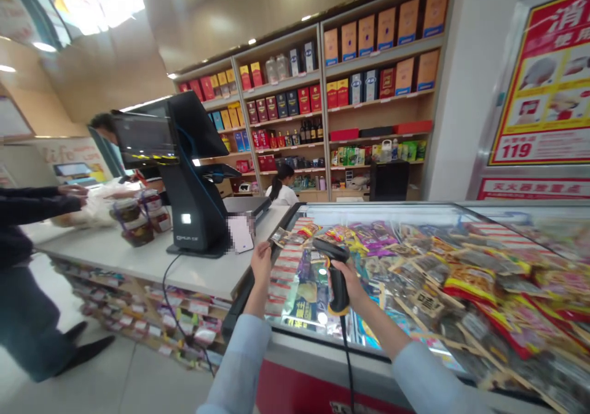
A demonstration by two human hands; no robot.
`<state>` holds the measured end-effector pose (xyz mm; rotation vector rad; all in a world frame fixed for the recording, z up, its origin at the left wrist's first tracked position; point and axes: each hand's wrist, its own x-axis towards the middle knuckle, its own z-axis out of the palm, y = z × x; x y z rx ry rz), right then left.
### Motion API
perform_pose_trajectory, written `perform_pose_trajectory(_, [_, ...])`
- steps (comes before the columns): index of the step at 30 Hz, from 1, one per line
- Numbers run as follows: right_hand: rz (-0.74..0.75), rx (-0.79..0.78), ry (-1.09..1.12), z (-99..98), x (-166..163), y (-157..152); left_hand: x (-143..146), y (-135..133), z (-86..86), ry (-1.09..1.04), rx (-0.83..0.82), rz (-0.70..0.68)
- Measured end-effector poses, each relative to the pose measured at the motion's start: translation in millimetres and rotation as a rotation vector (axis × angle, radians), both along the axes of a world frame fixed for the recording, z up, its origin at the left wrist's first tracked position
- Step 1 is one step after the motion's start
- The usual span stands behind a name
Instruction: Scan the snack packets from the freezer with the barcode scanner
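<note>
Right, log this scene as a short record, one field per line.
Left hand: pinching a small packet
Right hand: gripping a black scanner, its head toward the packet
Under hands: glass case, snack packs spread across it
Counter: terminal, tubs, plastic bag
Behind: shelves of boxes and bottles
Others: one person by the counter, one before the shelves

"119" on red sign (548,85)

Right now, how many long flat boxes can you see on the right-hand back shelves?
3, in one row: a red box at left, a black box in the middle and an orange-red box at right. Others may be hidden behind.
</note>
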<state>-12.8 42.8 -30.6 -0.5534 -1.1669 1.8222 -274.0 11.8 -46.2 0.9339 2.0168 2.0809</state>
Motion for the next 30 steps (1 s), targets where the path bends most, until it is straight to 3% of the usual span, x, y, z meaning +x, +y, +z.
perform_pose_trajectory(5, [0.122,-0.105,-0.079,-30.1,-25,6,-28,26,-5.9,0.137,-0.137,0.061])
perform_pose_trajectory(10, [0.111,-0.153,-0.088,-45.1,-28,8,-39,54,-12.1,0.587,-0.497,0.14])
perform_pose_trajectory(17, [0.107,-0.154,-0.085,-48.5,-30,10,-41,70,-21.3,0.865,-0.727,0.1])
perform_pose_trajectory(22, [0.114,-0.173,-0.086,-45.8,-30,7,-29,65,-14.5,0.865,-0.787,0.164])
perform_pose_trajectory(27, [0.052,-0.184,-0.085,-39.5,-31,2,-16,68,-13.2,0.861,-0.815,0.365])
perform_pose_trajectory(30, [0.023,-0.182,-0.104,-35.9,-32,0,-16,73,-18.5,0.911,-0.853,0.344])
